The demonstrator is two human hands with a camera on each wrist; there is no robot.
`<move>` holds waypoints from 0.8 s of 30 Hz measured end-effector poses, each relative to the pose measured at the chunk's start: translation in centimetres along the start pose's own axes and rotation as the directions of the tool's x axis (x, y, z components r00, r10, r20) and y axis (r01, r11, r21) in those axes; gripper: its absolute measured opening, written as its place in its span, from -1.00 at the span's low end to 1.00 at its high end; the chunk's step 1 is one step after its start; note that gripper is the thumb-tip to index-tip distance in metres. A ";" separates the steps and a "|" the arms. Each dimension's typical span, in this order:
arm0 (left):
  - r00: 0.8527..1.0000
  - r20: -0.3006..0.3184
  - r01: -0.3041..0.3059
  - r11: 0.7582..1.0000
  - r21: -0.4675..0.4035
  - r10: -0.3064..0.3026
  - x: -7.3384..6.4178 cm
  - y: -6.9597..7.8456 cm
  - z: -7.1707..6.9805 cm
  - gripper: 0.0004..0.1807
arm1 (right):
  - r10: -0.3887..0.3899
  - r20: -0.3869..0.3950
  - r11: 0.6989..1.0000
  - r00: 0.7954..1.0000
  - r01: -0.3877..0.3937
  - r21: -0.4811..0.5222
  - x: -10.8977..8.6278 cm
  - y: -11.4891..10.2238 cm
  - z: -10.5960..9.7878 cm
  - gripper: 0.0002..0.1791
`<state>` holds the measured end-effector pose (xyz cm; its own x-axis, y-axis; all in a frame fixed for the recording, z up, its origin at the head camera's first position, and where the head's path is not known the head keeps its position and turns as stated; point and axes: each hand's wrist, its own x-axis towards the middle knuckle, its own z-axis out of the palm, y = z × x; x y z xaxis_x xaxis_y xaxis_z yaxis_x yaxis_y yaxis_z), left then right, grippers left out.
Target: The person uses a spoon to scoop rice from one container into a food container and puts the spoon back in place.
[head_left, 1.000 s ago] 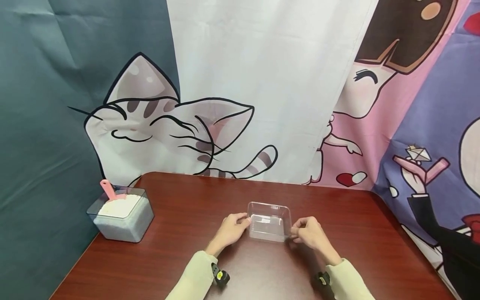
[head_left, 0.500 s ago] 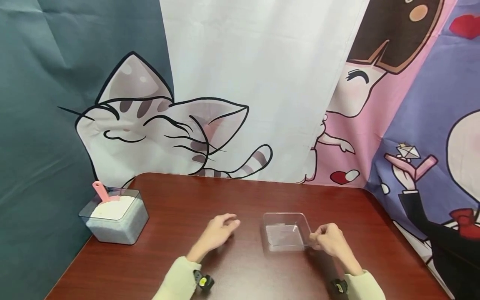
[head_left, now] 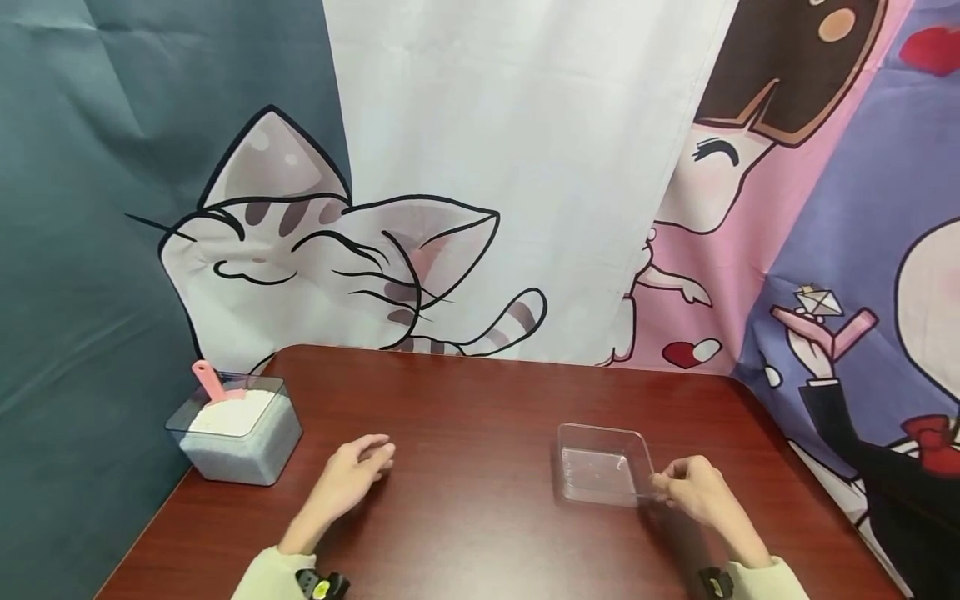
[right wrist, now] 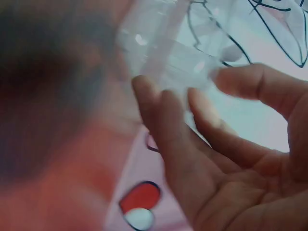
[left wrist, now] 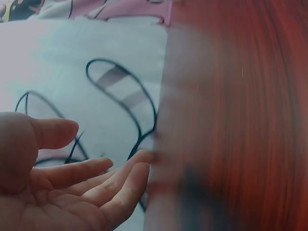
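On the right part of the table a clear plastic box (head_left: 600, 477) shows nothing inside. My right hand (head_left: 701, 493) pinches its near right corner between thumb and fingers. In the right wrist view the thumb (right wrist: 250, 81) and fingertips meet the transparent wall (right wrist: 168, 60). Over the left half of the table my left hand (head_left: 347, 477) holds nothing, its fingers loosely bent; the left wrist view shows the bare palm (left wrist: 67, 207). To its left stands a clear tub (head_left: 236, 460) filled with white granular material, a pink scoop (head_left: 207, 380) stuck in it.
The reddish-brown wooden table (head_left: 465, 517) ends at the back against a printed cloth (head_left: 525, 167) with cartoon figures. The tub sits close to the table's left edge. Dark bands with small devices are strapped to both wrists.
My left hand has let go of the clear box and moved left toward the tub. The right hand has shifted the box to the right, keeping its pinch.
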<state>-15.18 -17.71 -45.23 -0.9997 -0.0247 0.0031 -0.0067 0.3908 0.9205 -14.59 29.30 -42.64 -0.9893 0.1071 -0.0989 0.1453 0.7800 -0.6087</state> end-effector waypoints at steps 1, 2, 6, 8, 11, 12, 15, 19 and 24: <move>0.999 -0.033 0.007 1.000 -0.005 -0.007 -0.3 0.0 -0.7 -0.59 | -0.016 -0.005 0.999 1.000 0.015 -0.040 -0.2 -0.2 -0.3 -0.81; 0.997 -0.076 0.007 1.000 -0.013 -0.008 -0.6 0.0 -1.4 -0.61 | -0.033 -0.016 0.996 0.999 0.032 -0.079 -0.4 -0.5 -0.5 -0.80; 0.921 -0.388 0.024 0.999 -0.048 -0.040 -2.5 0.2 -4.9 -0.60 | -0.083 -0.078 0.986 0.994 0.070 -0.151 -1.0 -1.5 -1.3 -0.70; 0.817 -0.572 0.031 0.996 -0.082 -0.072 -3.4 0.1 -6.9 -0.59 | -0.097 -0.110 0.987 0.989 0.081 -0.140 -1.2 -1.8 -1.5 -0.66; 0.628 -0.763 0.050 0.987 -0.155 -0.151 -4.0 -0.9 -9.9 -0.61 | -0.119 -0.184 0.988 0.976 0.097 -0.121 -1.5 -1.9 -1.5 -0.66; 0.591 -0.787 0.077 0.983 -0.167 -0.180 -4.0 -1.4 -10.8 -0.61 | -0.130 -0.213 0.988 0.968 0.109 -0.108 -1.5 -1.9 -1.4 -0.68; 0.563 -0.774 0.228 0.955 -0.192 -0.290 -3.7 -2.7 -13.3 -0.52 | -0.190 -0.304 0.982 0.934 0.179 -0.062 -1.9 -2.4 -0.7 -0.76; 0.679 -0.623 0.422 0.901 -0.103 -0.389 -2.8 -4.0 -15.8 -0.18 | -0.307 -0.355 0.932 0.883 0.354 0.073 -2.1 -4.8 1.6 -0.86; 0.781 -0.481 0.396 0.911 -0.112 -0.399 -0.9 -5.2 -17.3 -0.11 | -0.431 -0.242 0.818 0.869 0.490 0.303 -2.6 -9.4 5.4 -0.81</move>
<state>-13.81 -35.63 -43.26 -0.7665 -0.6174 -0.1771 -0.3998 0.2429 0.8838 -13.30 18.34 -40.88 -0.9255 -0.0943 0.3669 -0.3623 0.5035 -0.7844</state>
